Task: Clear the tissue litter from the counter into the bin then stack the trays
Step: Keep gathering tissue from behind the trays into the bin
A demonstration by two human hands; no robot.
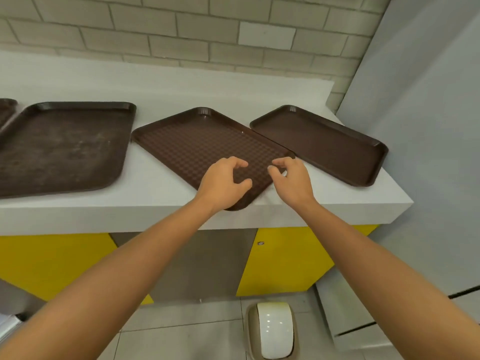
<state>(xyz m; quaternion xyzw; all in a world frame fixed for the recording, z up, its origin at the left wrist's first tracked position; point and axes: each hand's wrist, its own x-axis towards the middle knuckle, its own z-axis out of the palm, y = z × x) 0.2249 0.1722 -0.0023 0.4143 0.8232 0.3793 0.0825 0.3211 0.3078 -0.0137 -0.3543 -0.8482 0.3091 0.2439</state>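
While both hands' curled fingers hover, middle tray lies beneath.

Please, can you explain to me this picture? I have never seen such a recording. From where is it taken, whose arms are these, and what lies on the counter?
There is no machine here. One camera worn on a person's head looks down at their bare arms. On the white counter lie brown trays: a middle tray turned cornerwise, a right tray, a large left tray, and part of another at the far left edge. The left hand and right hand hover open over the middle tray and hold nothing. On the floor stands a bin. I see no tissue.
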